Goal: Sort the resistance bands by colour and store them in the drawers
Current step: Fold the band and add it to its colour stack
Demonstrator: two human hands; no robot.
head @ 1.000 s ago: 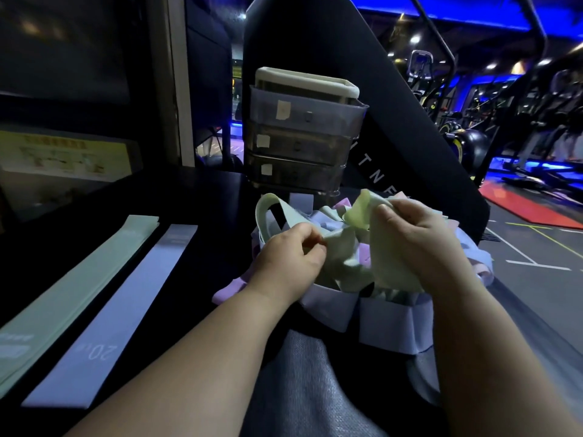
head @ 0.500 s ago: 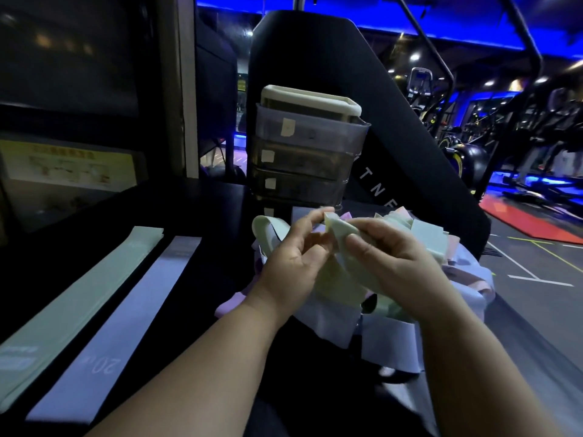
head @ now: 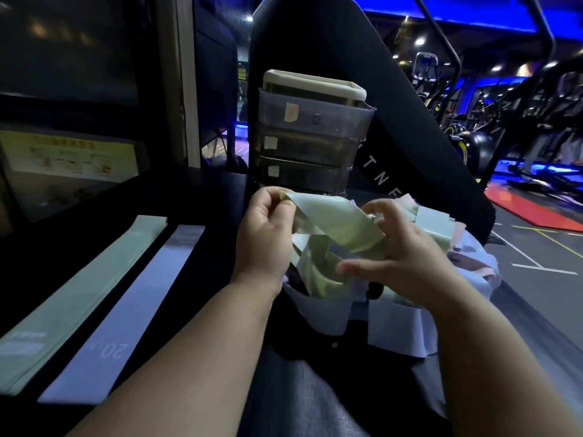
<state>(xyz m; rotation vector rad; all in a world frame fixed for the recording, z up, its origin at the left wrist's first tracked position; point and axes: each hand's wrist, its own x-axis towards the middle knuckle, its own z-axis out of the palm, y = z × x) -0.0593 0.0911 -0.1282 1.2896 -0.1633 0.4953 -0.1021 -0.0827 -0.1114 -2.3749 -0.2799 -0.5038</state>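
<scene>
A pale green resistance band (head: 334,222) is stretched between both hands above a tangled pile of bands (head: 441,247) in green, lilac and pink. My left hand (head: 265,238) pinches its left end. My right hand (head: 407,257) grips its right part. Behind the pile stands a smoky plastic drawer unit (head: 309,137) with three shut drawers and a cream lid. To the left, a green band (head: 79,298) and a lilac band (head: 126,313) marked "20" lie flat, side by side, on the black surface.
A black surface (head: 205,222) carries everything; its right edge drops to the gym floor (head: 536,279). A tall black machine panel (head: 394,137) rises behind the drawers. Exercise machines stand at far right. A yellow poster (head: 69,156) sits at left.
My hands have drawn apart, spreading the green band wider between them. The left hand moved up and left; the right hand's fingers loosened and shifted down.
</scene>
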